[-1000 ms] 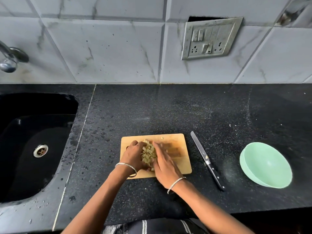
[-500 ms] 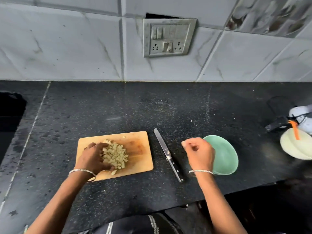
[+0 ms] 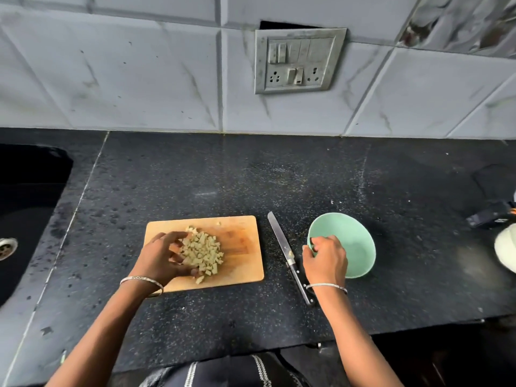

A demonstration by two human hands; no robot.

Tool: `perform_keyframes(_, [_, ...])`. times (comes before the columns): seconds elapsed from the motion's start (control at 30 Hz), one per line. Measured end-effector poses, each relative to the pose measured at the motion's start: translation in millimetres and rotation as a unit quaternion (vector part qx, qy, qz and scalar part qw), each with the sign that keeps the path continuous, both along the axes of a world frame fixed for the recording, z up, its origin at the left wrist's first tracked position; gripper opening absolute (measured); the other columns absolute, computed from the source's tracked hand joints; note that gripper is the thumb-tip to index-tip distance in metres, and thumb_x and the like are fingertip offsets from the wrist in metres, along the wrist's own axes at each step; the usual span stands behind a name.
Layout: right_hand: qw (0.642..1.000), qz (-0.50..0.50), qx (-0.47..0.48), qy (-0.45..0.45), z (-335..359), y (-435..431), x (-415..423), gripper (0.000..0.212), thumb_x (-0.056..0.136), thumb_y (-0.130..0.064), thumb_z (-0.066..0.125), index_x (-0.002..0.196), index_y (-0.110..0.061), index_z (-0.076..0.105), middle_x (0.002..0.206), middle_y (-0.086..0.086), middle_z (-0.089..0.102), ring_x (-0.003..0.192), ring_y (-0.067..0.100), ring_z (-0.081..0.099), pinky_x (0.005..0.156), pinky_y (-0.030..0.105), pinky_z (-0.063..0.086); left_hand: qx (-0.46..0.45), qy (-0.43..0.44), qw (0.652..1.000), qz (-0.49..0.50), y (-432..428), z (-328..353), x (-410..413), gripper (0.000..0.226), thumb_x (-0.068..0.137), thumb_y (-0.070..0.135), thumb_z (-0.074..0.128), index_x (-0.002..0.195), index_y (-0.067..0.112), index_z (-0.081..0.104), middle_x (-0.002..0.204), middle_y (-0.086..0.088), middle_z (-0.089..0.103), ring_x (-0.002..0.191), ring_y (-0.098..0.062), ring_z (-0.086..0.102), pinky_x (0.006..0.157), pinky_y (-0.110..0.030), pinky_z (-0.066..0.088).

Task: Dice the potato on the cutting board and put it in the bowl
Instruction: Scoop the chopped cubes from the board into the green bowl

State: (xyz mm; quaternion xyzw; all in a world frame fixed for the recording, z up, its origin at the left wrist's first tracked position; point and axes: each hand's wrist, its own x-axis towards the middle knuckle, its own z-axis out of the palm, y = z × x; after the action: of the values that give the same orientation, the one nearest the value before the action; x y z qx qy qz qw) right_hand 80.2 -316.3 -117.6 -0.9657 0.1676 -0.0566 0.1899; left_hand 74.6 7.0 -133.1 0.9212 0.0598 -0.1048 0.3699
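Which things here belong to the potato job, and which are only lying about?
For the job: diced potato, cutting board, bowl, knife, left hand at the pile, right hand gripping the bowl's rim.
Lying about: sink, switch plate, black object and white object at the far right.

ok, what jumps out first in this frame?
The pale pile of diced potato on the wooden cutting board, with the left hand resting against its left side. Right of it, past the knife lying on the black counter, the right hand curls over the near rim of a mint-green bowl with no potato showing inside.
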Motion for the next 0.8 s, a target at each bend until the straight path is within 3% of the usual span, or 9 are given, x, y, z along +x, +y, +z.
perform_keyframes(0.13, [0.995, 0.009, -0.079, -0.066, 8, 22, -1, 0.029, 0.078, -0.021, 0.074, 0.102, -0.005, 0.069, 0.092, 0.013, 0.056, 0.086, 0.033, 0.053, 0.073, 0.042, 0.046, 0.004, -0.018, 1.000, 0.018, 9, 5, -5, 0.098, 0.045, 0.030, 0.096, 0.132, 0.019, 0.052, 0.106, 0.001, 0.055, 0.071, -0.006, 0.064, 0.071, -0.024, 0.052])
perform_keyframes(0.23, [0.984, 0.098, -0.021, -0.149, 13, 48, -9, 0.028, 0.079, -0.021, 0.073, 0.105, -0.010, 0.069, 0.093, 0.008, 0.055, 0.087, 0.030, 0.054, 0.076, 0.041, 0.049, 0.033, -0.023, 0.999, 0.012, 15, 8, -7, 0.105, 0.045, 0.033, 0.096, 0.137, 0.018, 0.046, 0.110, 0.001, 0.050, 0.074, -0.005, 0.059, 0.070, -0.018, 0.045])
perform_keyframes(0.3, [0.980, 0.182, 0.064, -0.055, 10, 70, -10, 0.030, 0.084, -0.030, 0.068, 0.111, -0.017, 0.066, 0.103, 0.002, 0.057, 0.099, 0.024, 0.058, 0.086, 0.038, 0.049, 0.058, 0.003, 0.998, -0.005, 18, 6, -7, 0.116, 0.043, 0.035, 0.096, 0.142, 0.019, 0.037, 0.119, -0.002, 0.045, 0.093, -0.012, 0.055, 0.085, -0.023, 0.047])
perform_keyframes(0.4, [0.950, 0.275, 0.097, 0.111, -9, 99, -4, 0.073, 0.083, -0.055, 0.063, 0.143, -0.023, 0.039, 0.145, -0.002, 0.038, 0.134, 0.018, 0.038, 0.111, 0.036, 0.035, 0.083, 0.052, 0.994, -0.040, 18, 1, -5, 0.132, 0.040, 0.037, 0.096, 0.149, 0.017, 0.024, 0.132, -0.006, 0.036, 0.121, -0.023, 0.045, 0.105, -0.032, 0.039])
perform_keyframes(0.5, [0.926, 0.332, 0.088, 0.158, -22, 127, 7, 0.121, 0.069, -0.071, 0.068, 0.155, -0.018, 0.002, 0.162, 0.000, -0.003, 0.149, 0.019, -0.001, 0.121, 0.038, 0.007, 0.084, 0.050, 0.994, -0.057, 18, -3, 0, 0.129, 0.039, 0.036, 0.096, 0.147, 0.021, 0.027, 0.124, -0.002, 0.034, 0.116, -0.022, 0.046, 0.105, -0.031, 0.041])
perform_keyframes(0.57, [0.923, 0.343, 0.069, 0.162, -28, 141, 16, 0.137, 0.060, -0.071, 0.075, 0.154, -0.017, -0.009, 0.162, 0.002, -0.014, 0.148, 0.019, -0.012, 0.119, 0.036, -0.006, 0.082, 0.030, 0.993, -0.074, 17, -4, 4, 0.118, 0.043, 0.035, 0.095, 0.143, 0.023, 0.032, 0.116, 0.002, 0.033, 0.110, -0.018, 0.046, 0.100, -0.028, 0.041])
perform_keyframes(0.67, [0.914, 0.373, 0.029, 0.156, -33, 156, 28, 0.149, 0.051, -0.072, 0.079, 0.153, -0.017, -0.014, 0.161, 0.005, -0.017, 0.148, 0.019, -0.016, 0.120, 0.041, -0.009, 0.099, 0.022, 0.990, -0.096, 13, -6, 11, 0.117, 0.050, 0.037, 0.092, 0.145, 0.017, 0.027, 0.124, -0.005, 0.036, 0.118, -0.024, 0.045, 0.103, -0.029, 0.039])
perform_keyframes(0.8, [0.894, 0.412, 0.061, 0.165, -32, 164, 31, 0.130, 0.056, -0.058, 0.085, 0.154, -0.017, 0.011, 0.162, -0.001, -0.005, 0.149, 0.017, -0.006, 0.114, 0.033, -0.012, 0.114, 0.020, 0.985, -0.130, 8, -7, 20, 0.121, 0.051, 0.035, 0.092, 0.146, 0.010, 0.023, 0.129, -0.009, 0.034, 0.120, -0.028, 0.047, 0.105, -0.034, 0.039])
